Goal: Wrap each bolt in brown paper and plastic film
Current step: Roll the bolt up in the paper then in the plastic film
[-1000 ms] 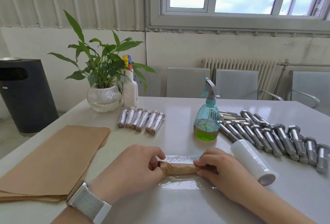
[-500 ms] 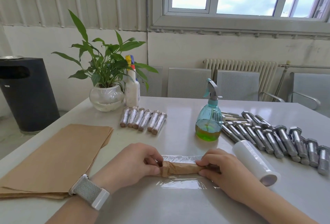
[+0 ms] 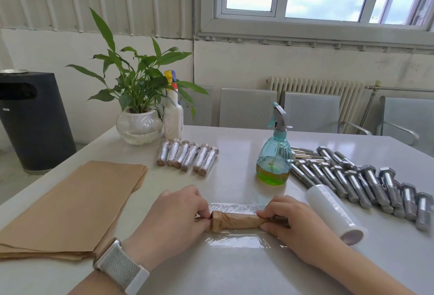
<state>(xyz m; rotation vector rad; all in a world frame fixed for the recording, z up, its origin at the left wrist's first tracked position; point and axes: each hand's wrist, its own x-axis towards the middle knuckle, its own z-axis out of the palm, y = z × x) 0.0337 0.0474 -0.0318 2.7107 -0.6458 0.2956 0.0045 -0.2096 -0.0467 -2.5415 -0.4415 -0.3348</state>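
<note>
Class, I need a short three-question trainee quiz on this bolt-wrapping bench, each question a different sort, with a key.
1. True or false: the paper-wrapped bolt lies on a sheet of plastic film.
2. How many finished wrapped bolts lie in the row near the plant?
3. The film roll lies nearest which hand? A. left hand B. right hand

Key: 1 true; 2 six; 3 B.

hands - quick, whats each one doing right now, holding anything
Left hand: pinches the left end of the paper-wrapped bolt.
Right hand: grips the bolt's right end, over the sheet of plastic film.
</note>
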